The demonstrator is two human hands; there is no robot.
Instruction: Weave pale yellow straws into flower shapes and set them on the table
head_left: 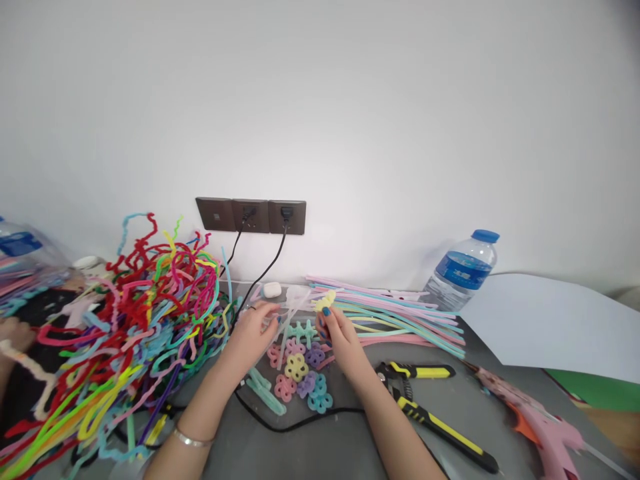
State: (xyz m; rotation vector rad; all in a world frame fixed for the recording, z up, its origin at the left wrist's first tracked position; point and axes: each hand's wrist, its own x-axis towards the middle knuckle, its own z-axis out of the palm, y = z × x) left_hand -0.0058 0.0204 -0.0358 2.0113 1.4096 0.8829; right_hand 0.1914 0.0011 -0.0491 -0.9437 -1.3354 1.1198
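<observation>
A small bent piece of yellow pipe cleaner point(327, 301) is pinched between the thumb and fingers of my right hand point(339, 331). My left hand point(257, 331) hovers to its left, fingers curved and apart, with nothing visible in them. Just beside its fingertips lie pale translucent sticks point(287, 323). Below and between my hands is a cluster of pipe-cleaner flowers, with a yellow flower point(297, 367) in the middle and pink, purple and blue ones around it. A mint green looped piece point(302, 332) lies above them. Folded mint pieces point(267, 392) rest under my left wrist.
Tangled colourful pipe cleaners point(150, 320) pile up at left. Straight pastel pipe cleaners point(395, 317) lie behind my right hand. At right are yellow-black pliers point(440, 417), a pink glue gun point(535, 420), a water bottle point(463, 270) and white paper point(555, 327). A black cable point(280, 429) crosses the table.
</observation>
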